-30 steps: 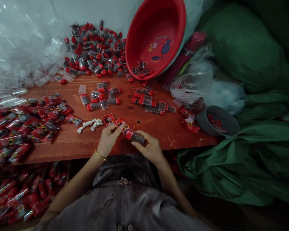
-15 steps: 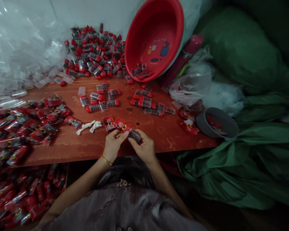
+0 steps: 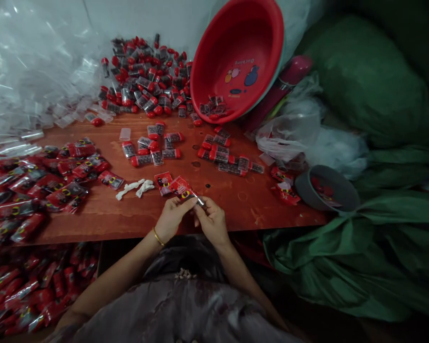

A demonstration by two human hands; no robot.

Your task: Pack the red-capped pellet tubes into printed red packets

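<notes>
Near the table's front edge, my left hand point(image 3: 171, 220) pinches a small red printed plastic packet point(image 3: 180, 186) between thumb and fingers. My right hand point(image 3: 211, 221) closes on a small clear container with dark contents point(image 3: 199, 200), which meets the packet's near end. Most of the container is hidden by the fingers, and how far it sits inside the packet I cannot tell. Another red packet point(image 3: 162, 182) lies flat just beyond my left hand. To its left is a twisted white strip of cloth or paper point(image 3: 136, 187).
Filled packets point(image 3: 39, 183) pile up at the left. Red-capped containers point(image 3: 150, 78) heap at the back, with several more point(image 3: 232, 157) nearer. A red basin point(image 3: 218, 43) leans at the back; a grey bowl point(image 3: 303, 190) stands right. Green cloth point(image 3: 336, 267) hangs beside the table.
My right hand has turned the container, so less of it shows between my fingers. Both hands stay close together on the packet. The whole view has shifted slightly.
</notes>
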